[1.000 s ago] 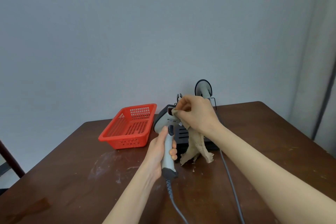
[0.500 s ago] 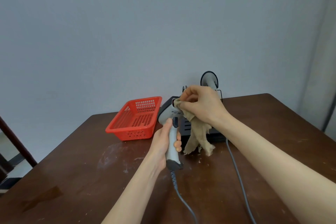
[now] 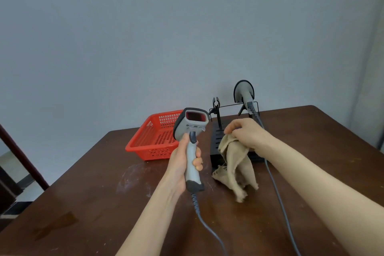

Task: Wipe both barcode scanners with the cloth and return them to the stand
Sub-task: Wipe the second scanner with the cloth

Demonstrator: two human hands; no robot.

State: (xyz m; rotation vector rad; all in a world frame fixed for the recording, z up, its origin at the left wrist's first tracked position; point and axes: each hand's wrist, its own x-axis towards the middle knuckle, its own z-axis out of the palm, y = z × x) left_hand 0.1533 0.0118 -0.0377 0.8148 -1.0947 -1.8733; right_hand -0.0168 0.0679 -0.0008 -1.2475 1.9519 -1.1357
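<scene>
One scanner held upright, cloth held just beside it.

The left hand (image 3: pixel 182 164) was wrapped round the handle of a grey pistol-shaped barcode scanner (image 3: pixel 192 127), held upright above the middle of the dark brown wooden table (image 3: pixel 104 203), its red window facing the camera and its grey coiled cable (image 3: pixel 207 228) trailing toward the near edge. The right hand (image 3: pixel 247 133) gripped a bunched tan woven cloth (image 3: pixel 234 164), apart from that scanner; the cloth's loose end hung down onto the table in front of the black wire stand (image 3: pixel 216 141). A second grey barcode scanner (image 3: pixel 243 91) sat on the stand's right end near the far edge, its cable (image 3: pixel 276 189) running forward. A red perforated plastic basket (image 3: pixel 153 141) stood left of the stand.
</scene>
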